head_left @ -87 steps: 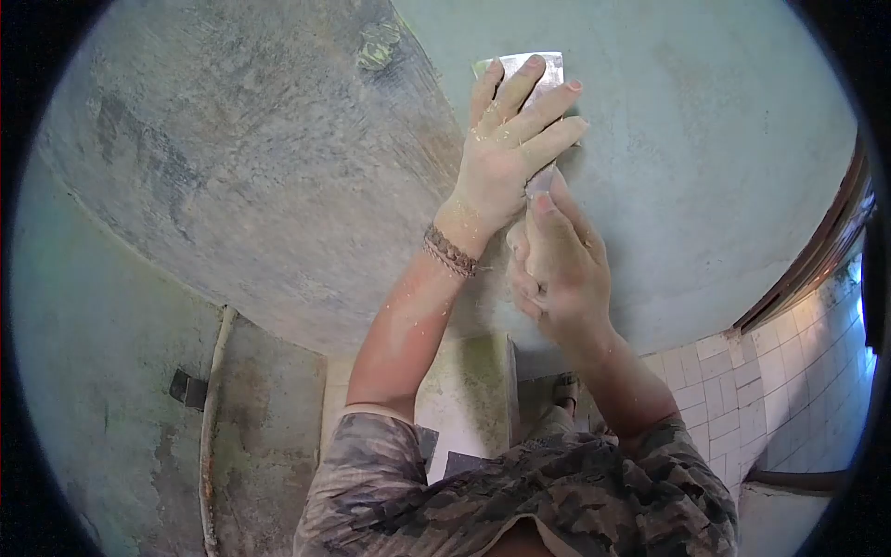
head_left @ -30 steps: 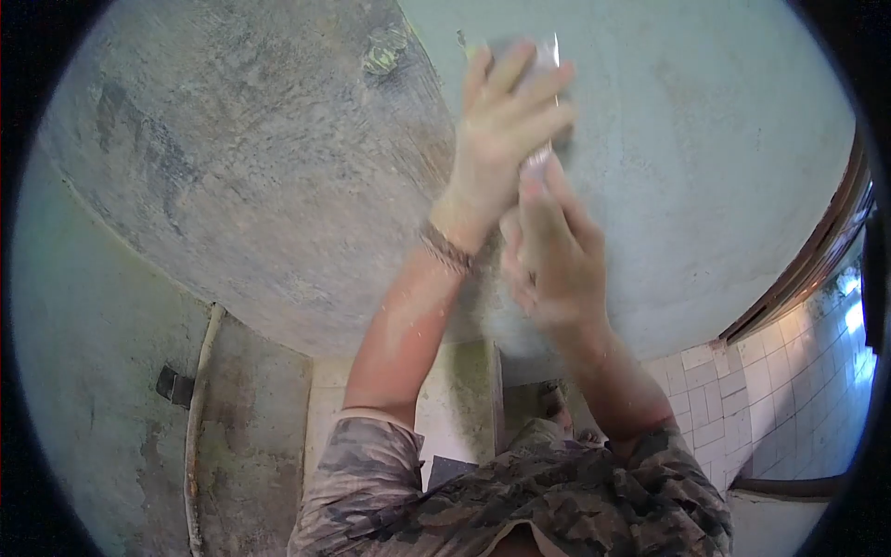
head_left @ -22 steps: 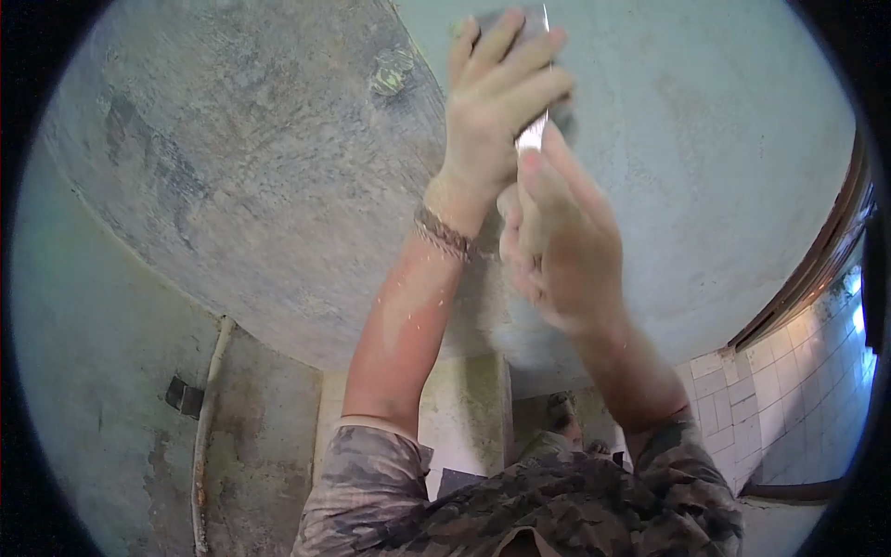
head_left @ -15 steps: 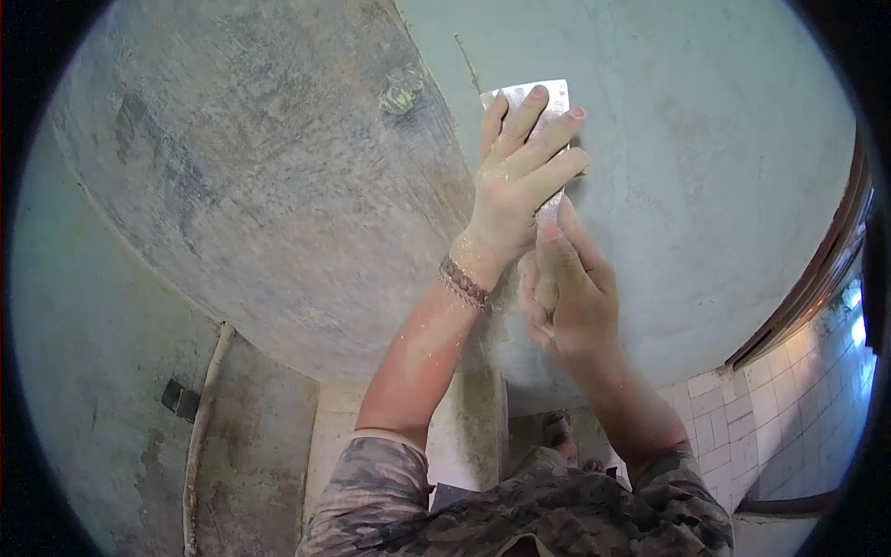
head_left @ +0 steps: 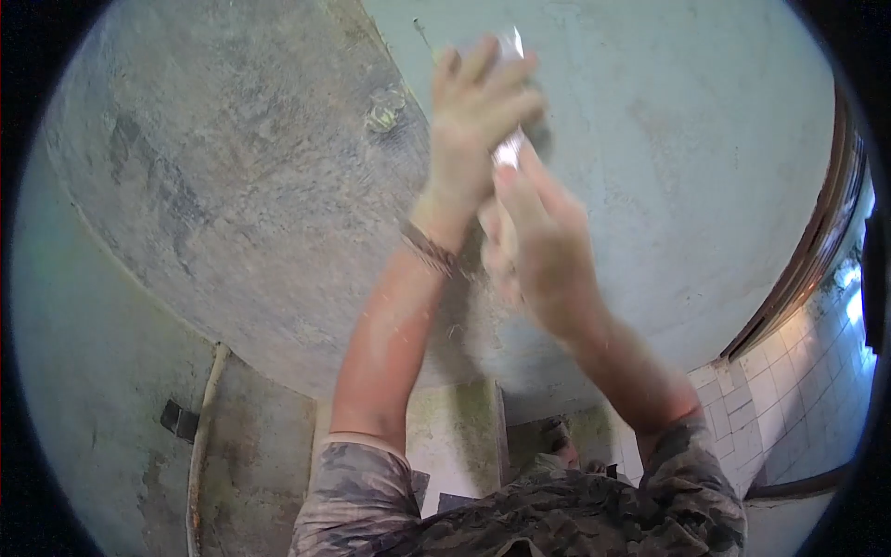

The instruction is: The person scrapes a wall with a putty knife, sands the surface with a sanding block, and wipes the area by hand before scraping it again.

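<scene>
From the head view, we see our left hand spread open over the flat metal tool, just past 12 o'clock, against the pale green wall. Our right hand, towards 2 o'clock from the centre, is closed round the tool's lower end, thumb on the narrow neck. Since half a second ago both hands and the tool have slid upward past the rough patch at 11 o'clock, blurring; we judge this an upward stroke, the two-handed hold unchanged
</scene>
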The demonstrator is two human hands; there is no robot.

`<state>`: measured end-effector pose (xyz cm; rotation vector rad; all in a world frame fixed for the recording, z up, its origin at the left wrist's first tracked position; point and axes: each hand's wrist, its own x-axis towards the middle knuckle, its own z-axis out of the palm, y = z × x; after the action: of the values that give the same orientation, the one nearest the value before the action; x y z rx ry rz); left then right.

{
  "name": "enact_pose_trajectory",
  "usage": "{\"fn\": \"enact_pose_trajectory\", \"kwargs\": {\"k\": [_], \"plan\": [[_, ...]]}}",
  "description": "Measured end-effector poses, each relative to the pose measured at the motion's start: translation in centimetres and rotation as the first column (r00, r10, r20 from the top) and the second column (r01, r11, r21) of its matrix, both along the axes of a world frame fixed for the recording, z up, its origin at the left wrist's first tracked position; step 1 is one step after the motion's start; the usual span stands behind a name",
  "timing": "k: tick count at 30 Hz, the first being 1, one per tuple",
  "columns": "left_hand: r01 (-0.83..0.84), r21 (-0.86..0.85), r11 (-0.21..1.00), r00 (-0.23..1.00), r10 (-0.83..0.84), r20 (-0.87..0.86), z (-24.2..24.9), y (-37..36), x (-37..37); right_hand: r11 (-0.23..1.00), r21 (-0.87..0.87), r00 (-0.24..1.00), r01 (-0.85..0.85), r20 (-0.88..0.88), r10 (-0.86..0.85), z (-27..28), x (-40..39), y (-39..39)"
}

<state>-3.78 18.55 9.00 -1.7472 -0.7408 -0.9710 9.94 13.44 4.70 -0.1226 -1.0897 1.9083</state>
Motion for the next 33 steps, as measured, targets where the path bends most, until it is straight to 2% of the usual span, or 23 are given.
{"fn": "enact_pose_trajectory", "kwargs": {"k": [1, 3, 5, 6, 7, 9, 11, 15, 17, 21, 22, 25, 27, 31, 33], "plan": [[0.033, 0.007, 0.999, 0.999, -0.033, -0.021, 2.7, -0.2, 0.2, 0.998, 0.061, 0.996, -0.018, -0.083, 0.024, 1.4, -0.6, 0.7], [0.107, 0.015, 0.994, 0.992, -0.106, -0.070, 6.3, 0.3, -0.6, 0.992, 0.125, 0.997, 0.033, -0.071, -0.025, 3.7, -1.3, 1.2], [0.112, 0.039, 0.993, 0.992, -0.110, -0.056, 5.4, 0.5, -0.7, 0.977, 0.198, 0.996, 0.081, -0.052, -0.072, 3.7, -1.4, 1.3], [0.111, 0.049, 0.993, 0.993, -0.109, -0.037, 4.2, 0.6, -0.7, 0.988, 0.144, 0.997, 0.060, -0.054, -0.053, 1.9, -1.4, 1.3], [-0.006, 0.019, 1.000, 0.999, 0.007, -0.033, 1.9, 0.5, -0.6, 0.995, 0.092, 0.998, 0.039, -0.061, -0.033, 0.5, -1.2, 1.2], [-0.006, 0.019, 1.000, 1.000, 0.006, -0.004, -1.0, 0.3, -0.3, 0.995, 0.085, 0.999, 0.050, -0.002, -0.050, -1.1, -0.5, 0.8], [-0.008, 0.002, 1.000, 1.000, 0.008, 0.000, 0.3, -0.2, 0.2, 0.997, 0.069, 0.998, 0.036, 0.055, -0.040, 0.1, 0.3, 0.3], [-0.004, 0.081, 0.997, 0.998, 0.009, -0.062, 7.8, 0.6, -1.5, 0.988, 0.157, 0.999, -0.005, 0.036, -0.001, 6.2, -0.7, 1.4], [-0.005, 0.080, 0.997, 0.999, 0.009, -0.049, 7.4, 0.5, -1.1, 0.990, 0.141, 0.999, -0.014, 0.030, 0.010, 5.9, -0.5, 1.3], [-0.058, 0.044, 0.997, 0.998, 0.059, -0.028, 2.8, -0.2, -0.2, 0.997, 0.074, 0.997, -0.013, 0.082, 0.007, 1.6, 0.1, 1.1], [-0.047, 0.039, 0.998, 0.999, 0.048, -0.021, 2.6, -0.2, -0.2, 0.996, 0.081, 0.997, -0.020, 0.079, 0.014, 2.3, -0.1, 1.1], [-0.022, 0.052, 0.998, 0.998, 0.025, -0.062, 8.6, -0.1, -0.9, 0.990, 0.135, 0.998, 0.034, 0.048, -0.041, 6.6, -0.4, 1.0], [0.015, 0.083, 0.996, 0.999, -0.011, -0.054, 10.5, -0.3, -0.8, 0.981, 0.190, 0.998, 0.030, 0.042, -0.038, 9.1, -0.4, 1.1], [-0.002, 0.120, 0.993, 0.996, 0.013, -0.092, 7.2, 0.2, -1.0, 0.990, 0.144, 0.999, 0.003, 0.038, -0.009, 6.2, -0.1, 1.0], [-0.003, 0.127, 0.992, 0.996, 0.015, -0.091, 7.1, 0.6, -1.1, 0.992, 0.121, 0.993, 0.028, 0.107, -0.041, 5.3, 0.0, 1.2]]}}
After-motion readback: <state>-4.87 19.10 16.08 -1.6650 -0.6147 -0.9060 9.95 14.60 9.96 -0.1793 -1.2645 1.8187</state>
